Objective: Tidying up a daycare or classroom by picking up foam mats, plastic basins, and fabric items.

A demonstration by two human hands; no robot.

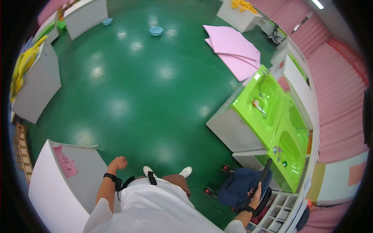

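Observation:
Over the green floor, next to the white cabinet, my left hand point(121, 162) hangs with its fingers curled in and nothing visible in them. On my right stands a dark blue folding stroller point(237, 186) with small wheels that show red parts. My right hand point(255, 194) is closed around the stroller's black frame near its upper edge. The palm side of that grip is partly hidden. Both wrists carry black bands.
Bright green sink basins point(260, 105) on white cabinets stand to the right. Pink mats point(233, 46) lie beyond them. A white cabinet point(58, 186) is close on my left. Two blue basins, including one basin point(156, 30), rest on the far floor. A grey compartment shelf point(278, 211) sits beside the stroller.

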